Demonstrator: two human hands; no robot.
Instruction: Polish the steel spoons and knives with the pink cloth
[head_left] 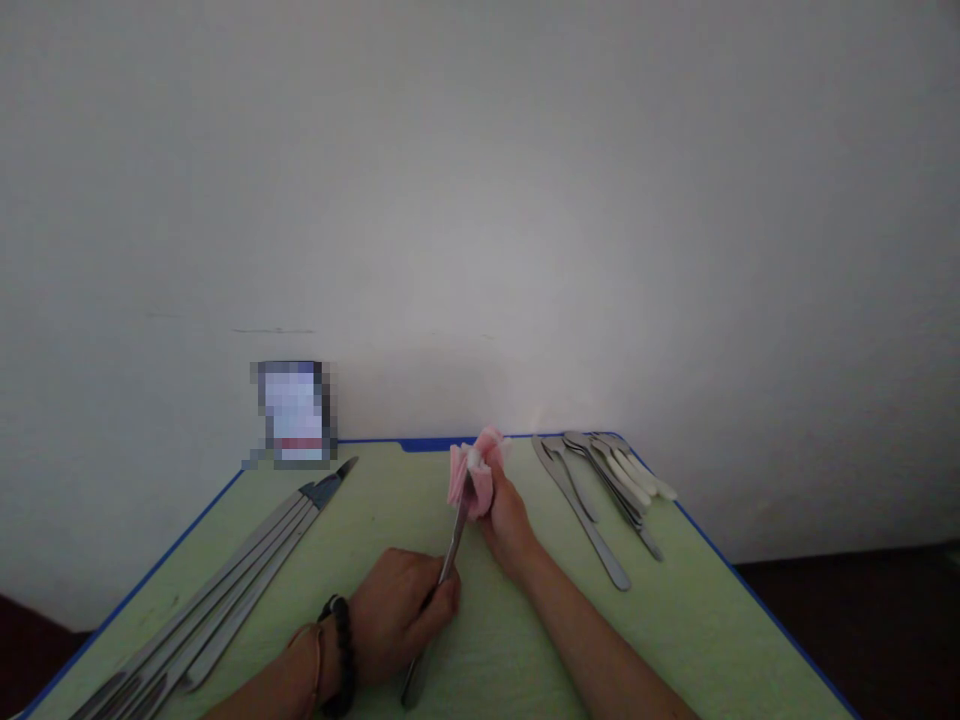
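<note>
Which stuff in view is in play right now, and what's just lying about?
In play:
- metal utensil, gripped by the left hand
- pink cloth, in the right hand, against the utensil's far end

Lying about, though perhaps related:
- metal cutlery at left
- knife, fork, spoons, white-handled cutlery at right
- pixelated screen, back left

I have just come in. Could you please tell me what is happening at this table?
A person's left hand grips a metal utensil, while the right hand holds a pink cloth at its far end. The cloth covers that tip, so I cannot tell which kind it is. To the left, metal cutlery lies on the green table; to the right lie a knife and other pieces, some with white handles.
</note>
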